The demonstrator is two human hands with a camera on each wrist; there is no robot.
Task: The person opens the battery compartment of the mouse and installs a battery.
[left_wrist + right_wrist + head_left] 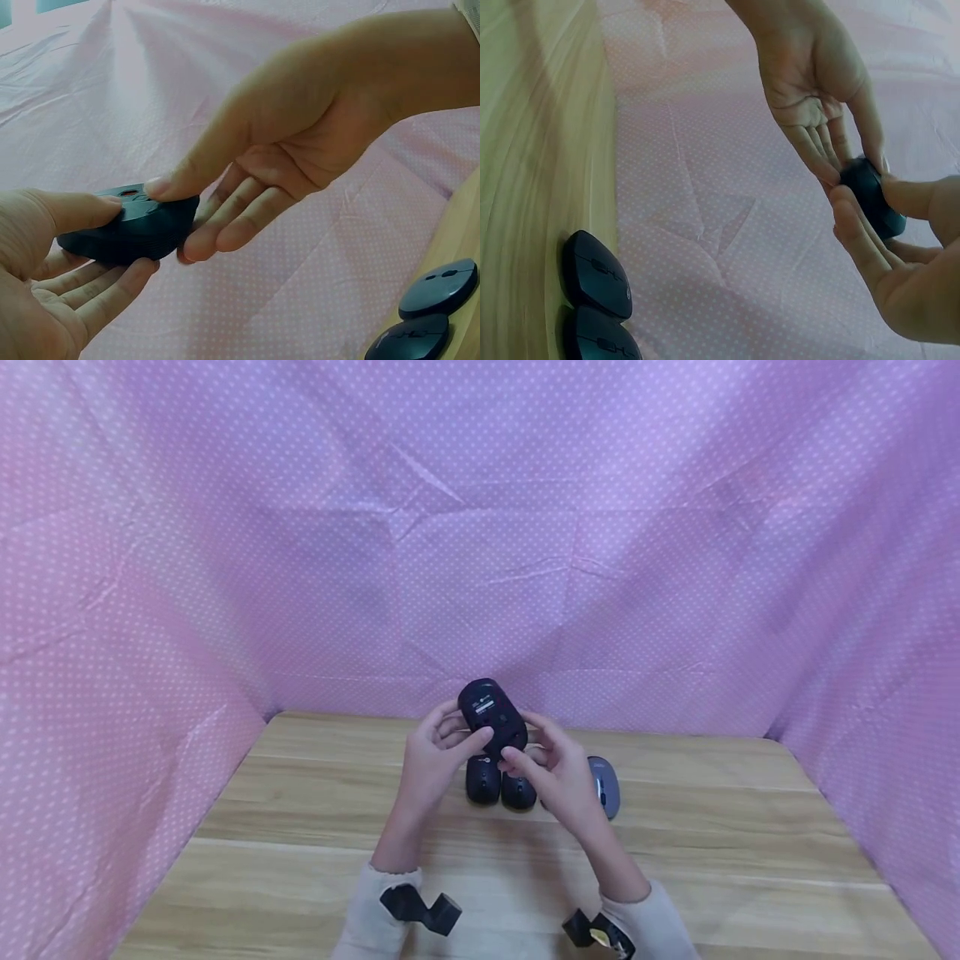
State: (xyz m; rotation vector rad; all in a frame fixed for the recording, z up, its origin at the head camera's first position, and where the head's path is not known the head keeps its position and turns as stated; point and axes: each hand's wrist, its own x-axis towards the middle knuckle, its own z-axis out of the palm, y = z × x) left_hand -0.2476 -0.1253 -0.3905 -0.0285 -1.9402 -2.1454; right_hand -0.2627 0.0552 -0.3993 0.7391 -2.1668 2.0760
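Observation:
A black computer mouse (483,706) is held up above the table, its underside with a printed label turned toward the head view. My left hand (431,760) pinches it from the left, thumb on the underside and fingers behind. From the right, my right hand (564,777) pinches the lower end the same way. In the left wrist view the mouse (154,231) sits between both thumbs and the fingertips beneath. The right wrist view shows the mouse (868,196) edge-on, partly covered by fingers.
On the wooden table (300,827), two black mice, one left (482,781) and one right (519,792), stand side by side below the held one. A grey mouse (607,789) lies farther right, partly behind my right hand. Pink dotted cloth (480,552) hangs around the table.

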